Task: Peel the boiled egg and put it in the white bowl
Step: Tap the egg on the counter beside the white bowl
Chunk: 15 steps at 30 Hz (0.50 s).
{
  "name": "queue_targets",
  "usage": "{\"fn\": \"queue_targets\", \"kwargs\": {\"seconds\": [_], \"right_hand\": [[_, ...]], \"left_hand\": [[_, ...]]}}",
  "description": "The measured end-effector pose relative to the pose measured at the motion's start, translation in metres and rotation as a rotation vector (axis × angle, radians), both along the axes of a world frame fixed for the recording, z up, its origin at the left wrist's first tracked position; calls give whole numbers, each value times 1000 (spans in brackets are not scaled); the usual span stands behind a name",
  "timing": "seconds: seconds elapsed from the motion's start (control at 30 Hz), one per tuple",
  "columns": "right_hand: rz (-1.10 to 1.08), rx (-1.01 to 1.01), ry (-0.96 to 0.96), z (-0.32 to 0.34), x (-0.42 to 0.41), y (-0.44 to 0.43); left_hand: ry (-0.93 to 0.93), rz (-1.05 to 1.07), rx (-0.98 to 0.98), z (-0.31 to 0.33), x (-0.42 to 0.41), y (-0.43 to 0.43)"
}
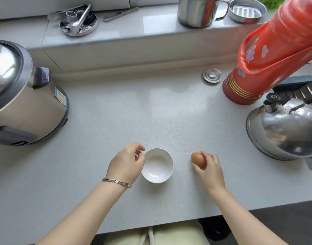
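A small white bowl [158, 165] sits on the grey counter near the front, with nothing in it. My left hand [127, 161] is at the bowl's left rim, fingers curled round its edge. To the right of the bowl, a brown egg [198, 158] in its shell is on or just above the counter. My right hand [211, 167] grips the egg from its right side, with fingers and thumb curled round it. A silver bracelet is on my left wrist.
A steel rice cooker [22, 96] stands at the left. At the right are a red thermos [261, 68] and a steel kettle [286, 129]. A round metal cap [212, 75] lies at the back. On the sill stand a steel mug [199, 11] and trays.
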State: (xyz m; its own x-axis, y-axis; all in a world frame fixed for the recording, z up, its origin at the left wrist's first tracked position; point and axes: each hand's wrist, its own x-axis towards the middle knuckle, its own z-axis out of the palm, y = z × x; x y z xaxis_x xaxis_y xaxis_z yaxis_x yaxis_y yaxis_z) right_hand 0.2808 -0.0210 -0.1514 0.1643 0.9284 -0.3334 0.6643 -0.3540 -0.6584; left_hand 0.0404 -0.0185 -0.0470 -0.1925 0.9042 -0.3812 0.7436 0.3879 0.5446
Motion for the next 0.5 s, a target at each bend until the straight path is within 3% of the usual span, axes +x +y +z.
{"fn": "queue_targets", "kwargs": {"seconds": [0.23, 0.37, 0.5], "right_hand": [[-72, 165, 53, 6, 0, -9], [-57, 42, 65, 2, 2, -10], [-98, 87, 97, 3, 0, -6]], "left_hand": [[-14, -21, -15, -3, 8, 0], [-21, -23, -28, -4, 8, -4], [-18, -17, -29, -2, 7, -4]]}}
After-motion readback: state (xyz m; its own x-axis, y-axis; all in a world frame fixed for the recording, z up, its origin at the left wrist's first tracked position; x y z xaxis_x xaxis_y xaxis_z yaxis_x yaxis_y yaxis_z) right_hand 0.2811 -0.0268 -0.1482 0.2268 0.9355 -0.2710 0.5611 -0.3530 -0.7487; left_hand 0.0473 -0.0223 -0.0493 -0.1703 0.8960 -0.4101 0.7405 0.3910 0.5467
